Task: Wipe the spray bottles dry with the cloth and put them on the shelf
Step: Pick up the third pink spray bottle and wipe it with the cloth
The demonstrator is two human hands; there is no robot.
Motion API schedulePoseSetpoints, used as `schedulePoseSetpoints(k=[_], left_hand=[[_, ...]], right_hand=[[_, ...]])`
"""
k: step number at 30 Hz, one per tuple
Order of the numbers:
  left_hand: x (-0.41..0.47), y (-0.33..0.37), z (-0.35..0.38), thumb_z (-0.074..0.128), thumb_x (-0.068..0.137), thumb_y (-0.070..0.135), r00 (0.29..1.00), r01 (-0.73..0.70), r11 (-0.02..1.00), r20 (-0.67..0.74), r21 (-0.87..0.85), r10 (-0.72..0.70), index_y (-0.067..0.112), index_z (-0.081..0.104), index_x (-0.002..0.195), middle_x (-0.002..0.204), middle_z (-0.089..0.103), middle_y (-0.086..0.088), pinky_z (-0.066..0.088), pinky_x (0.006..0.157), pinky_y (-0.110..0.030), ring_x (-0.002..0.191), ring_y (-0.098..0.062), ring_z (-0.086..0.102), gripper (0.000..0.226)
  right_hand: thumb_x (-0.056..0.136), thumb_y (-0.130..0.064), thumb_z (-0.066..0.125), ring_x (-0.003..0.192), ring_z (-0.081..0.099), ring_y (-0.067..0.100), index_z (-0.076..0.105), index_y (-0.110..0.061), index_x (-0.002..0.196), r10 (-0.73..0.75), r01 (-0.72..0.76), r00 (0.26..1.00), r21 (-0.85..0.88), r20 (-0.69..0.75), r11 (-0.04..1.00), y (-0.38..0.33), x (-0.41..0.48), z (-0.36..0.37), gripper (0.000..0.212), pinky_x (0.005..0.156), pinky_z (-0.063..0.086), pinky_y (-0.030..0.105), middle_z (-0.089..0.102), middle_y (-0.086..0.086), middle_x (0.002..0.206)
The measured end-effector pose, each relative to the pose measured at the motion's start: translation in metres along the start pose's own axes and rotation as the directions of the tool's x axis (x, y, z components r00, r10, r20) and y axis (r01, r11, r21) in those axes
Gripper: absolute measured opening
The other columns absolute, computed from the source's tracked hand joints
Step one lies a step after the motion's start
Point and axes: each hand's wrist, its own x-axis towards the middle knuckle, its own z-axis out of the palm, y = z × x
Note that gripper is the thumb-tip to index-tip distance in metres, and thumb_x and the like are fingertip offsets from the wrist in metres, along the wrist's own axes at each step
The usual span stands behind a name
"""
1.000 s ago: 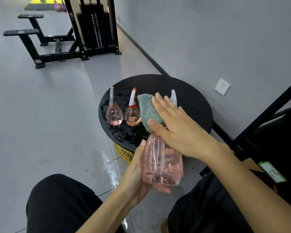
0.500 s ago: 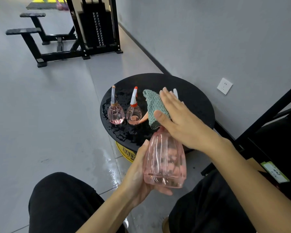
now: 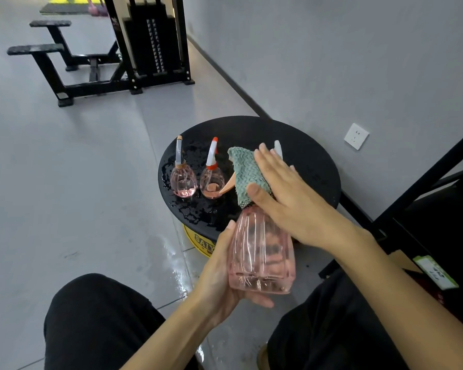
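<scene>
round black table (image 3: 305,145), wet | weight machine (image 3: 150,44) behind | wall socket (image 3: 356,136)

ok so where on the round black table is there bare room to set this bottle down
The far half of the table top, behind the two small bottles and round to the wall-side rim, is bare. The left front is crowded: both small bottles stand there in pooled water.
</scene>
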Motion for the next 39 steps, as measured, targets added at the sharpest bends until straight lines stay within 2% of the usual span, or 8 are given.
schedulePoseSetpoints(k=[6,9,14,21,27,30,34,39], left_hand=[[-0.002,0.006,-0.005,0.035,0.085,0.061,0.998,-0.022,1.000,-0.051,0.008,0.023,0.024,0.073,0.105,0.098,0.074,-0.016,0.056,0.042,-0.035,0.069,-0.032,0.072,0.057],[-0.003,0.006,-0.005,0.034,0.084,0.062,0.999,-0.005,0.999,-0.046,0.042,0.007,0.022,0.065,0.118,0.104,0.073,-0.017,0.057,0.043,-0.036,0.073,-0.032,0.073,0.061],[-0.002,0.001,0.001,0.031,0.086,0.063,1.000,0.006,0.998,-0.023,0.065,-0.005,0.028,0.072,0.110,0.106,0.072,-0.016,0.058,0.048,-0.037,0.074,-0.031,0.072,0.059],[-0.003,0.007,-0.002,0.033,0.084,0.062,0.996,-0.058,0.993,-0.057,0.106,0.064,0.037,0.069,0.107,0.100,0.073,-0.017,0.056,0.045,-0.034,0.072,-0.034,0.072,0.049],[0.001,0.000,0.002,0.029,0.090,0.060,0.999,-0.010,0.999,-0.046,0.053,0.013,0.026,0.070,0.112,0.108,0.072,-0.018,0.058,0.046,-0.036,0.075,-0.033,0.072,0.058],[0.001,0.002,0.000,0.029,0.089,0.061,0.998,-0.023,0.997,-0.050,0.067,0.026,0.027,0.070,0.111,0.111,0.072,-0.016,0.058,0.046,-0.036,0.075,-0.033,0.072,0.058],[-0.001,0.007,-0.005,0.031,0.089,0.059,0.994,-0.062,0.993,-0.083,0.101,0.071,0.036,0.072,0.102,0.095,0.075,-0.014,0.055,0.043,-0.034,0.067,-0.031,0.072,0.049],[-0.002,0.001,-0.006,0.031,0.089,0.058,0.999,0.008,0.999,-0.035,0.044,-0.006,0.028,0.071,0.111,0.102,0.073,-0.018,0.057,0.043,-0.035,0.072,-0.034,0.073,0.055]], right_hand=[[0.082,-0.071,0.010,0.139,-0.021,-0.012,-0.006,-0.029,0.153,-0.084,0.080,0.992,0.043,0.095,0.996,-0.011,-0.018,0.008,0.084,0.117,-0.008,0.019,-0.017,-0.021,0.157],[0.081,-0.071,0.007,0.141,-0.020,-0.010,-0.006,-0.029,0.153,-0.069,0.071,0.992,-0.012,0.108,0.997,-0.011,-0.017,0.004,0.084,0.121,-0.006,0.027,-0.017,-0.019,0.158],[0.078,-0.074,0.010,0.145,-0.019,0.004,-0.011,-0.021,0.153,0.014,-0.015,0.999,0.023,0.043,1.000,-0.010,0.013,-0.004,0.094,0.122,0.000,0.040,-0.020,-0.007,0.160],[0.081,-0.070,0.008,0.142,-0.022,-0.004,-0.008,-0.024,0.153,-0.112,0.122,0.982,-0.065,0.151,0.990,-0.026,-0.009,0.007,0.087,0.119,-0.008,0.026,-0.020,-0.014,0.159],[0.079,-0.070,0.007,0.146,-0.016,0.005,-0.007,-0.022,0.154,-0.025,0.029,0.997,-0.050,0.079,0.998,-0.018,0.021,-0.002,0.090,0.121,-0.005,0.039,-0.015,-0.008,0.161],[0.082,-0.068,0.008,0.146,-0.016,0.005,-0.007,-0.022,0.154,-0.046,0.052,0.994,-0.057,0.103,0.997,-0.019,0.020,-0.001,0.086,0.122,-0.004,0.039,-0.016,-0.009,0.160],[0.091,-0.063,0.013,0.145,-0.017,0.000,-0.002,-0.025,0.154,-0.122,0.139,0.980,-0.103,0.155,0.985,-0.026,-0.005,0.010,0.075,0.122,-0.003,0.034,-0.013,-0.014,0.160],[0.091,-0.060,0.009,0.145,-0.016,0.001,-0.002,-0.026,0.154,-0.050,0.061,0.990,-0.077,0.131,0.995,-0.015,0.007,0.004,0.073,0.122,-0.001,0.037,-0.012,-0.014,0.160]])
